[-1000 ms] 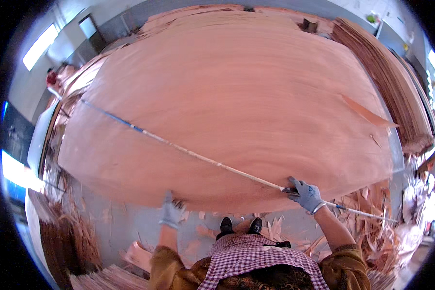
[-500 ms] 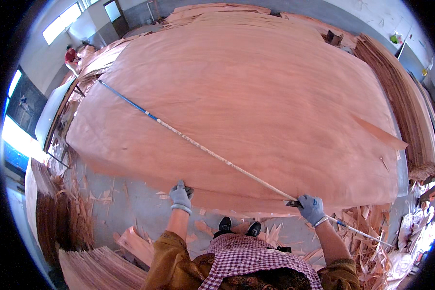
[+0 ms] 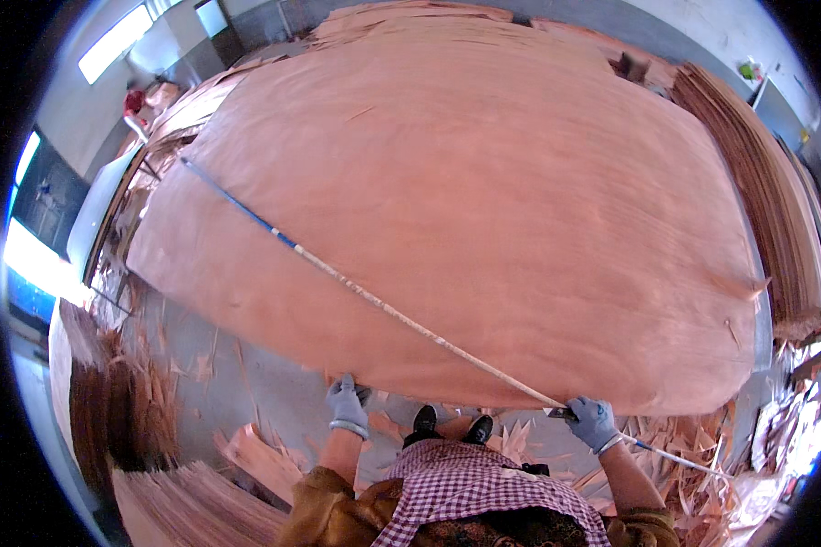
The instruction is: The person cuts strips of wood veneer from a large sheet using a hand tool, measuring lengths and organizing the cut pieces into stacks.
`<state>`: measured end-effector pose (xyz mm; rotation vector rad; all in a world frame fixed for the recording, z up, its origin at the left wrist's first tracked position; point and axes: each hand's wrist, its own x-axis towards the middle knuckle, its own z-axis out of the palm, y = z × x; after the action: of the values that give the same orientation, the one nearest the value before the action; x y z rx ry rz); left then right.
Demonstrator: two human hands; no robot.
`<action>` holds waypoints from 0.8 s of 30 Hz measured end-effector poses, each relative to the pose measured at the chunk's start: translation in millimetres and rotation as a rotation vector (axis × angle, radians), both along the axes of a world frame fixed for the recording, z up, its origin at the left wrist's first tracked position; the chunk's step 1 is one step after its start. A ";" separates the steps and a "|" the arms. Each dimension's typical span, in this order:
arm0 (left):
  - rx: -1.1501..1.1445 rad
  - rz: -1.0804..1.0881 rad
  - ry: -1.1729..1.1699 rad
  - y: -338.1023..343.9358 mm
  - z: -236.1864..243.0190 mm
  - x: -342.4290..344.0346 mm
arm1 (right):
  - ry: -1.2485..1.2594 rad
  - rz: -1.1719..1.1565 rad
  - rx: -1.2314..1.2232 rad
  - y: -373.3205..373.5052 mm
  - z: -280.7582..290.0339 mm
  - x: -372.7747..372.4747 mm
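A huge thin sheet of reddish wood veneer (image 3: 483,201) lies flat in front of me. A long thin pole (image 3: 365,296), blue at its far end and pale nearer me, lies slantwise across the sheet from far left to near right. My gloved right hand (image 3: 591,421) grips the pole at the sheet's near edge, with a small dark tool by the fingers. My gloved left hand (image 3: 347,401) pinches the sheet's near edge, left of my black shoes (image 3: 452,424).
Stacks of veneer sheets (image 3: 784,228) stand along the right side and at the lower left (image 3: 173,510). Veneer scraps (image 3: 684,483) litter the grey floor around my feet. A person in red (image 3: 137,102) is at the far left near a window.
The view has shifted right and nearer. My left hand has moved rightward along the sheet's near edge. My right hand stays on the pole.
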<state>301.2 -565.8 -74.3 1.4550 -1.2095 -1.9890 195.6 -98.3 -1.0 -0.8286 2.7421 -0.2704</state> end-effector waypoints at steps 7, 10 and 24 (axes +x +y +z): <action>-1.029 -0.634 -0.167 -18.2 -23.0 18.2 | 0.110 0.056 -0.136 -34.8 34.4 -46.8; -1.436 -0.853 -0.073 38.3 48.4 -41.9 | 0.482 -0.072 -0.052 -37.9 65.2 -113.4; -1.972 -1.353 0.085 134.0 60.4 -121.1 | -0.417 -0.665 -0.038 90.3 -43.9 216.0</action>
<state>180.2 -431.9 -13.9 -0.6223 -2.8484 -0.1445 411.7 -8.1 -45.0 0.1586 2.5140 -0.5479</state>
